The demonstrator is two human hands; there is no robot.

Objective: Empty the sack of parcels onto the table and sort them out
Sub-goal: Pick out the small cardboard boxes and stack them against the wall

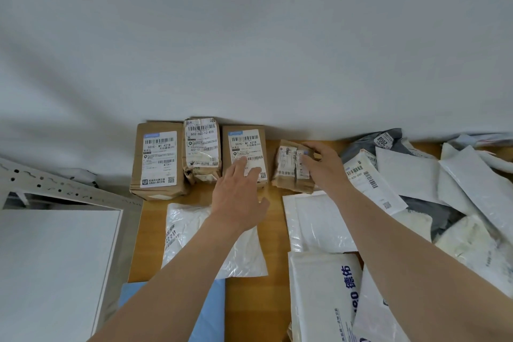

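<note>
Now the right hand grips the small crumpled brown box on the wooden table, last in the row. The left hand lies open, fingers on the bigger brown cardboard box beside it. Best slide the small one close, label up. Its label is blurry; no sack shows.

Cardboard, plastic film, wood and painted metal

Brown cardboard boxes at centre are faced with matt paper labels; the small box is wrapped in creased, shiny tape. White mailers at lower right and a bag at lower centre are made of glossy, wrinkled plastic. The table is finished in smooth wood grain. A perforated metal rail at left is painted matt grey.
</note>
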